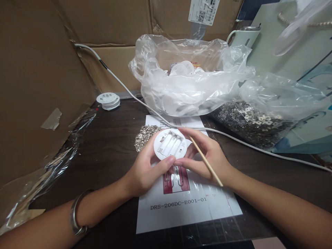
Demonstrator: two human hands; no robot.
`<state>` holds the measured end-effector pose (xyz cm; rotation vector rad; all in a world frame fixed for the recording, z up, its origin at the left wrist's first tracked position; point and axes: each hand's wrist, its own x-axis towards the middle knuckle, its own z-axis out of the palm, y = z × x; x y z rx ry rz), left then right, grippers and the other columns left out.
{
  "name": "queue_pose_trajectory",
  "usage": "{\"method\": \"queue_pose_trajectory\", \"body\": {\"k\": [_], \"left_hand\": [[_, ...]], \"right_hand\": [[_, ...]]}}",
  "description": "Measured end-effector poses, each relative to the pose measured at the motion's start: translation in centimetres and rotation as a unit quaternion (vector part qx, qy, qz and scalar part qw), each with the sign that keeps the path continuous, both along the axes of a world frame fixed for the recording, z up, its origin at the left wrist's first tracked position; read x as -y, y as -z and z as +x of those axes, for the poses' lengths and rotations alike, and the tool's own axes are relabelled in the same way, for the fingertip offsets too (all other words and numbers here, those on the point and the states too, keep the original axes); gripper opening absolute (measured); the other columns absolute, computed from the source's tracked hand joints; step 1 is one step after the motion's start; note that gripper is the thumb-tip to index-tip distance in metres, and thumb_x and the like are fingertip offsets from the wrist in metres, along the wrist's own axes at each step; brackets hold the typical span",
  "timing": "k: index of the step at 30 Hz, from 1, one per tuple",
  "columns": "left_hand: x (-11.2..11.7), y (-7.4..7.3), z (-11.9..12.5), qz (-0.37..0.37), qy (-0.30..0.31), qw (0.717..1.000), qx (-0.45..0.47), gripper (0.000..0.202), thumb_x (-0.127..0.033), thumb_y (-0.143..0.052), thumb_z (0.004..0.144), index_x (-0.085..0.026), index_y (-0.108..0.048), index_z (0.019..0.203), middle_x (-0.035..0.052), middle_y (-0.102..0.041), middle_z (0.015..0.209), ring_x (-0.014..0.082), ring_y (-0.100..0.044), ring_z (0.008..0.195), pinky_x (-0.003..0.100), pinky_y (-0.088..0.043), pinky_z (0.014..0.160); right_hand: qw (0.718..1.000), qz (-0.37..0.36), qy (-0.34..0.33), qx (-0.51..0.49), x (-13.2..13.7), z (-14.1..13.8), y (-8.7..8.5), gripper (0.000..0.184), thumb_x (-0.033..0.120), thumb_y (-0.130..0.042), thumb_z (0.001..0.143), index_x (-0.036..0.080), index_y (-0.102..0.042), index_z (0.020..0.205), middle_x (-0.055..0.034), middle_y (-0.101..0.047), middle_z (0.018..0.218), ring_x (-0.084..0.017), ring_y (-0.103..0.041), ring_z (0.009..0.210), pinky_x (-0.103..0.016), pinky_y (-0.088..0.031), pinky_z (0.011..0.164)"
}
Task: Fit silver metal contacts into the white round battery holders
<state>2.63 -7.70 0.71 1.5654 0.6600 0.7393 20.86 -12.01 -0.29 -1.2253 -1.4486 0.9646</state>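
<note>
A round white plastic battery housing (170, 144) is held up over the printed sheet, its slotted battery bay facing me. My left hand (145, 171) is closed around its left and lower edge, with the thumb on the near rim. At the right edge, the fingers of my right hand (214, 157) touch the housing. A thin wooden stick (206, 160) lies across that hand, tucked between thumb and forefinger and slanting down toward the wrist. Just behind my left hand is a pile of small shiny metal pieces (145, 137). The fingertips behind the housing are hidden.
A printed sheet (155, 221) lies beneath my hands. Behind it stands a clear plastic bag (192, 98) of white housings. To the right sits a bag of metal contacts (249, 121). Stacked housings (109, 101) are at left. A white cable (124, 88) crosses the table.
</note>
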Motion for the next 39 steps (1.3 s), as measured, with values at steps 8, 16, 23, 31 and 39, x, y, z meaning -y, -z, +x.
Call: {"method": "queue_pose_trajectory", "body": {"k": [8, 16, 23, 31, 39], "left_hand": [[0.1, 0.7, 0.4, -0.079, -0.057, 0.995, 0.036, 0.058, -0.036, -0.083, 0.062, -0.022, -0.043, 0.101, 0.0062, -0.065, 0.094, 0.0195, -0.066, 0.076, 0.022, -0.05, 0.051], [0.1, 0.8, 0.6, -0.061, -0.062, 0.995, -0.043, 0.074, -0.03, -0.072, 0.077, -0.036, -0.028, 0.137, 0.0024, -0.061, 0.102, 0.0098, -0.061, 0.059, 0.024, -0.054, 0.054], [0.1, 0.8, 0.6, -0.017, -0.035, 0.999, -0.038, 0.063, -0.033, -0.075, 0.073, -0.027, -0.046, 0.129, 0.0061, -0.059, 0.121, 0.0237, -0.061, 0.105, 0.031, -0.054, 0.085], [0.3, 0.5, 0.1, 0.013, -0.067, 0.997, -0.022, 0.05, -0.023, -0.068, 0.079, -0.027, -0.045, 0.124, 0.0076, -0.052, 0.131, 0.0274, -0.056, 0.114, 0.033, -0.054, 0.083], [0.1, 0.9, 0.3, 0.044, -0.081, 0.995, 0.036, 0.031, -0.021, -0.068, 0.079, -0.024, -0.053, 0.107, 0.0036, -0.054, 0.107, 0.0174, -0.06, 0.089, 0.028, -0.052, 0.07]], "right_hand": [[0.993, -0.016, -0.081, -0.079, -0.1, 0.3, -0.9, 0.035, 0.035, -0.062, 0.084, 0.02, -0.062, 0.116, -0.0032, -0.069, 0.09, -0.011, -0.063, 0.062, -0.024, -0.053, 0.06], [0.995, 0.083, 0.045, 0.016, -0.2, 0.4, -0.2, 0.031, 0.016, -0.064, 0.08, 0.021, -0.064, 0.111, -0.004, -0.071, 0.099, -0.015, -0.068, 0.076, -0.028, -0.057, 0.066], [0.941, 0.288, 0.023, 0.173, -0.4, 1.0, 0.0, 0.035, 0.004, -0.052, 0.082, 0.024, -0.067, 0.107, -0.0017, -0.071, 0.103, -0.016, -0.069, 0.093, -0.028, -0.057, 0.08], [0.97, 0.188, -0.039, 0.147, -0.5, 2.6, -0.8, 0.059, 0.014, -0.041, 0.089, 0.024, -0.03, 0.147, -0.0046, -0.041, 0.145, -0.022, -0.052, 0.123, -0.04, -0.049, 0.099], [0.975, 0.159, 0.098, 0.123, -0.7, 2.0, -1.0, 0.018, 0.022, -0.063, 0.084, 0.018, -0.071, 0.099, -0.0045, -0.073, 0.095, -0.016, -0.069, 0.077, -0.027, -0.058, 0.068]]}}
